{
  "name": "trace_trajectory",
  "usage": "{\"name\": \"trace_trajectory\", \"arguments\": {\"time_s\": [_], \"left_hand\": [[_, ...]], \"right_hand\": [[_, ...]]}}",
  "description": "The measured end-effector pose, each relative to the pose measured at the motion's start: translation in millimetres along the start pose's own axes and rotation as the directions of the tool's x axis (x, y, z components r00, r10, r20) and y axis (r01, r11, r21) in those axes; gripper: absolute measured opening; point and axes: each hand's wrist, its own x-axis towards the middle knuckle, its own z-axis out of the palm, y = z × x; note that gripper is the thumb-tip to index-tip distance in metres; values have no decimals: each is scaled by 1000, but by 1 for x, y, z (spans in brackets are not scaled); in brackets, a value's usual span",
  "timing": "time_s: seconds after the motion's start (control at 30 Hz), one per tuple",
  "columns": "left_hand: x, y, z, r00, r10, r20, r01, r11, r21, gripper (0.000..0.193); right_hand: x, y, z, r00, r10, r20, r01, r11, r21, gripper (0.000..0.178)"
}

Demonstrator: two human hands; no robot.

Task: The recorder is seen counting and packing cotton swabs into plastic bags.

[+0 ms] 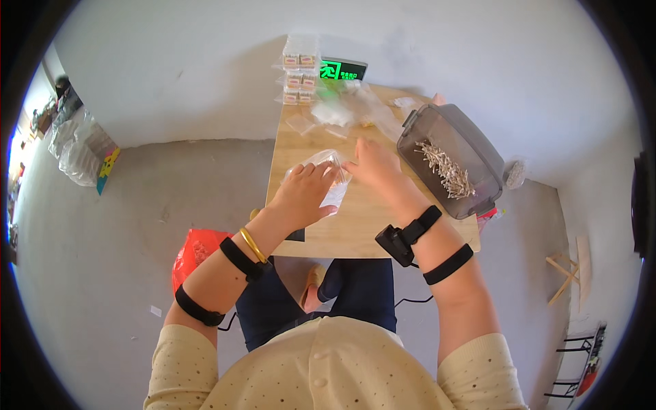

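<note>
A clear plastic bag (pixel 333 193) with something whitish inside lies on the wooden table in front of me. My left hand (pixel 303 193) lies over its left side, fingers across the top and thumb along the near edge, gripping it. Just to the right, my right hand (pixel 374 164) is closed, its thumb and curled fingers at the bag's upper right edge. What exactly sits between those fingertips is too small to make out. The bag's contents are partly hidden under my left hand.
A grey translucent bin (pixel 482 150) holding a heap of thin pale sticks stands at the table's right. Behind are stacked clear packs (pixel 301 78), a green lit sign (pixel 342 70) and loose plastic bags (pixel 335 113). A red bag (pixel 195 253) is at the lower left.
</note>
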Motion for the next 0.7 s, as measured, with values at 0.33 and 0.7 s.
{"name": "trace_trajectory", "arguments": {"time_s": [0.33,0.7], "left_hand": [[10,-1,-17,986,65,154,-71,997,33,62],[39,-16,-22,899,19,438,-75,991,111,67]], "right_hand": [[1,9,-5,979,20,205,-121,862,492,32],[24,13,14,989,-60,138,-40,776,630,34]]}}
